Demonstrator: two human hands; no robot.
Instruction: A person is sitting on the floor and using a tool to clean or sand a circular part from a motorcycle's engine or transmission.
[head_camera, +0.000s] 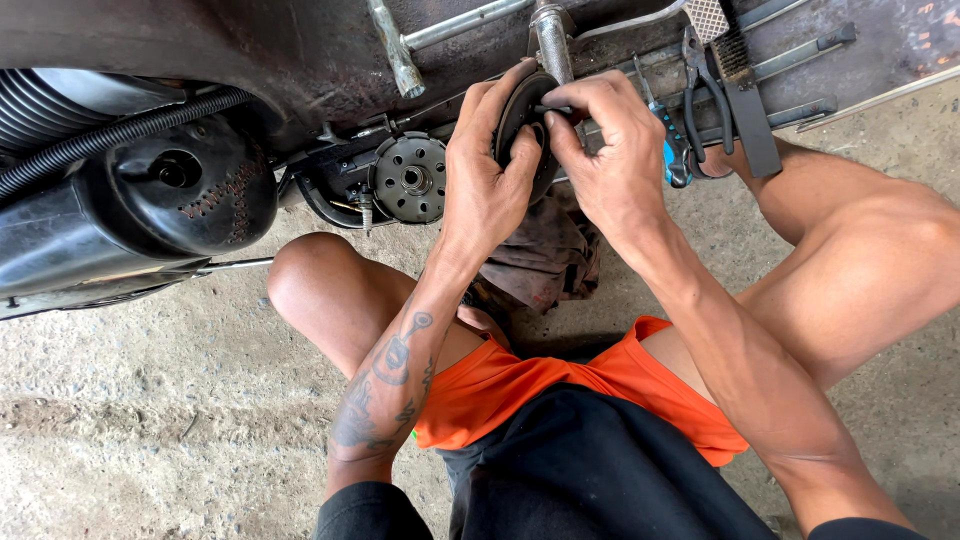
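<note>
Black metal disc, round, held up between both hands, just above the knees and near the scooter's underside. Flat face turned toward the left hand's palm, edge toward the camera; axle line runs roughly left-right. No long side, since round.

Left hand wrapped round the disc from the left, fingers curled over the top rim, thumb on the near edge. Right hand pinching a thin dark pin w/ thumb & forefinger, tip at the disc's middle, pin lying about level.

Around: second round hub w/ holes, just left of the left hand, fixed on the scooter. Black muffler far left, ribbed hose above it. Dirty rag under the hands, on the ground. Blue-handled screwdriver & pliers just right of the right hand, wire brush beside them. Metal wrench up top, socket bar right behind the disc.

In the way: fingers hide most of the disc's face; can't tell what the pin goes into.
</note>
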